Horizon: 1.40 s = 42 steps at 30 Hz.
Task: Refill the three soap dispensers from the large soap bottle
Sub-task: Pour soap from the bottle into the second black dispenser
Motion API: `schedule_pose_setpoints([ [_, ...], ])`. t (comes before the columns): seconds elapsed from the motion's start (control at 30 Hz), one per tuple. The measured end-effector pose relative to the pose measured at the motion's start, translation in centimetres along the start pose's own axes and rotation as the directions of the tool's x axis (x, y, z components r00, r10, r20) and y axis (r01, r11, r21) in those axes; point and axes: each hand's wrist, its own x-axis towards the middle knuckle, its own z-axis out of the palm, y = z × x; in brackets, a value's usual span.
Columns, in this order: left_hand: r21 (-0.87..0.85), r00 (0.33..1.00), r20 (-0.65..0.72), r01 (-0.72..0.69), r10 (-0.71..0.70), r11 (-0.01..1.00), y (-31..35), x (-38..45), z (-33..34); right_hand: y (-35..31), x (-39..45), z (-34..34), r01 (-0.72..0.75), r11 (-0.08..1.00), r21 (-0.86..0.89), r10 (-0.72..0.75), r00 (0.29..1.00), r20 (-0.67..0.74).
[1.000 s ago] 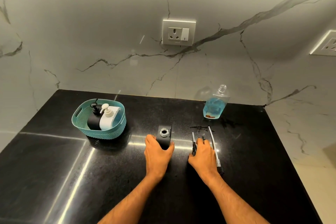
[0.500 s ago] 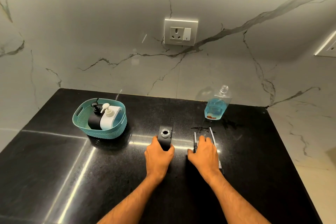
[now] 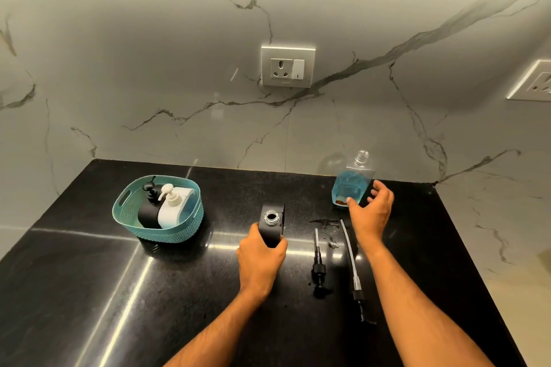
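Note:
A black square soap dispenser (image 3: 272, 219) stands on the black counter with its neck uncapped, and my left hand (image 3: 261, 256) grips its near side. The large clear soap bottle (image 3: 351, 180) holds blue liquid, has no cap, and stands at the back right by the wall. My right hand (image 3: 371, 211) is open right beside it, fingers spread around its lower right side, not closed on it. Two pump heads with tubes lie flat between my arms: a black pump (image 3: 318, 265) and a longer pump (image 3: 353, 271). A black dispenser (image 3: 148, 211) and a white dispenser (image 3: 171, 208) stand in the teal basket (image 3: 179, 234).
The black counter (image 3: 89, 292) ends at a marble wall behind and at an edge on the right. A small wet smear (image 3: 325, 222) lies beside the pumps. A wall socket (image 3: 287, 66) sits above the counter, and another socket (image 3: 533, 80) at the right.
My right hand has left the pumps on the counter and moved forward and right to the large soap bottle. My left hand stays on the black dispenser.

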Motion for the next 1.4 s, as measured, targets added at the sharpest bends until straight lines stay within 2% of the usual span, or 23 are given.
schedule_pose_setpoints([
  [0.2, 0.005, 0.999, -0.029, -0.019, 0.019, 1.0, 1.1, 1.7, 0.9, 0.5, 3.9, 0.5, -0.091, 0.994, 0.056, 0.086, 0.993, 0.075],
  [0.43, -0.022, 0.999, -0.031, -0.023, 0.023, 0.999, 2.6, 3.7, 2.4, 1.8, 5.9, 1.4, -0.185, 0.969, 0.162, 0.143, 0.96, 0.239],
  [0.73, -0.019, 0.999, -0.036, -0.016, 0.015, 1.0, 3.9, 5.3, 3.8, 3.2, 8.0, 2.1, -0.221, 0.956, 0.191, 0.15, 0.932, 0.329],
  [0.87, -0.018, 0.999, -0.028, -0.02, 0.019, 1.0, 4.1, 5.3, 4.1, 3.5, 8.1, 2.1, -0.196, 0.97, 0.145, 0.14, 0.935, 0.326],
  [0.97, -0.023, 0.999, -0.031, -0.025, 0.025, 0.999, 4.1, 5.1, 3.9, 3.4, 7.3, 2.2, -0.134, 0.986, 0.103, 0.102, 0.956, 0.274],
  [1.13, -0.027, 0.999, -0.042, -0.035, 0.034, 0.999, 4.2, 4.7, 3.0, 3.0, 5.7, 2.1, -0.101, 0.985, 0.142, 0.073, 0.978, 0.194],
  [1.4, -0.048, 0.992, -0.11, -0.065, 0.06, 0.997, 5.0, 3.7, 0.6, -0.3, 3.5, 1.1, 0.093, 0.982, 0.166, -0.11, 0.989, 0.096],
])
